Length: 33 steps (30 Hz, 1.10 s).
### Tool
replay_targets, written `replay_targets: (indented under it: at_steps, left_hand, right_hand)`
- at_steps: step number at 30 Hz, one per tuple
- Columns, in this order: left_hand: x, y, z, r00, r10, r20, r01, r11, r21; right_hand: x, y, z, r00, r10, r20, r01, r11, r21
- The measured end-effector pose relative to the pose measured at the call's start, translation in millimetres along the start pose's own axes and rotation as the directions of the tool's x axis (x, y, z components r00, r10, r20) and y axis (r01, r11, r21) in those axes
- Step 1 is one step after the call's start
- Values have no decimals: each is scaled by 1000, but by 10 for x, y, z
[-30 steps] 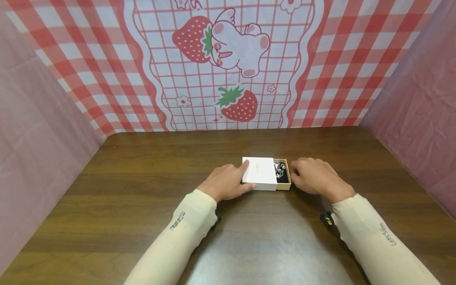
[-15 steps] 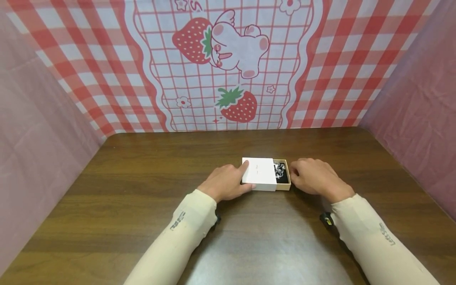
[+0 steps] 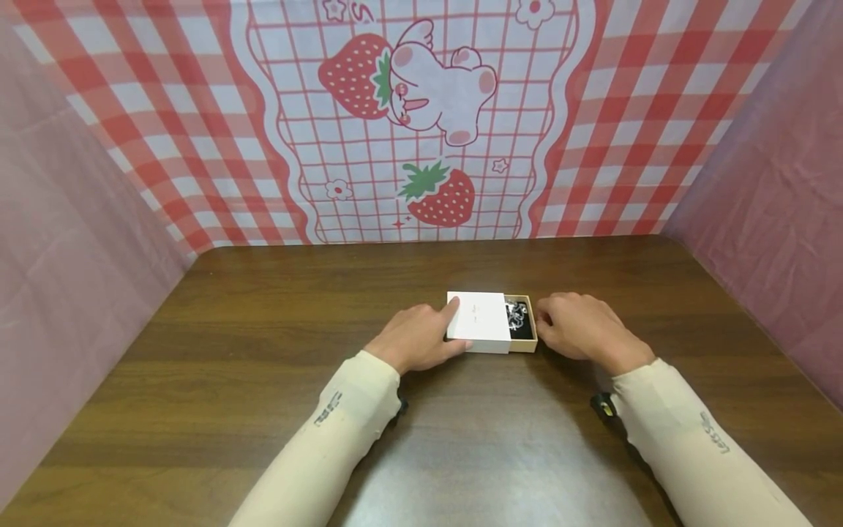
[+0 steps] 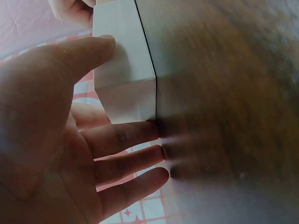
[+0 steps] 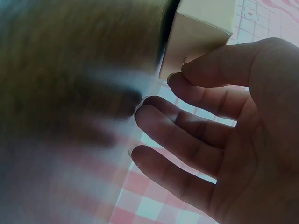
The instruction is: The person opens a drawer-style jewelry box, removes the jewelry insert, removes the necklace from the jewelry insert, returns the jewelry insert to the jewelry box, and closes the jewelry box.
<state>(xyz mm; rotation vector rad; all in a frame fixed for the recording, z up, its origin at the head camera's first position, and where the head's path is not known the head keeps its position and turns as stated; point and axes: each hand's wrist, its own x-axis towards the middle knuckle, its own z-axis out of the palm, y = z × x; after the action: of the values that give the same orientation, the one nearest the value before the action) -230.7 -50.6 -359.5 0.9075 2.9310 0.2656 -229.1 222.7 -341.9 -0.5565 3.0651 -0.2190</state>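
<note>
A white jewelry box lies on the table, its cream drawer slid partly out of the sleeve toward the right. Silver jewelry shows on a black pad inside the drawer; the rest is covered by the sleeve. My left hand grips the sleeve's left end, thumb along the near side and the other fingers spread at the end and far side. At the drawer's right end is my right hand. Its thumb and forefinger pinch together right at the end face, as the right wrist view shows; the pinched part is hidden.
The brown wooden table stretches around the box. A red checked cloth with strawberries hangs behind it, and pink cloths close both sides. Both forearms wear cream sleeves.
</note>
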Motion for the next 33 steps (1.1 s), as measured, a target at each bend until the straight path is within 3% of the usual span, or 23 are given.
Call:
replay_targets:
  at_steps: [33]
  left_hand:
    - [6,-2,11,1000,15,-1,-15,1000,8]
  right_hand:
    - [-1,48,10,1000,-1,-17,1,1000,-2]
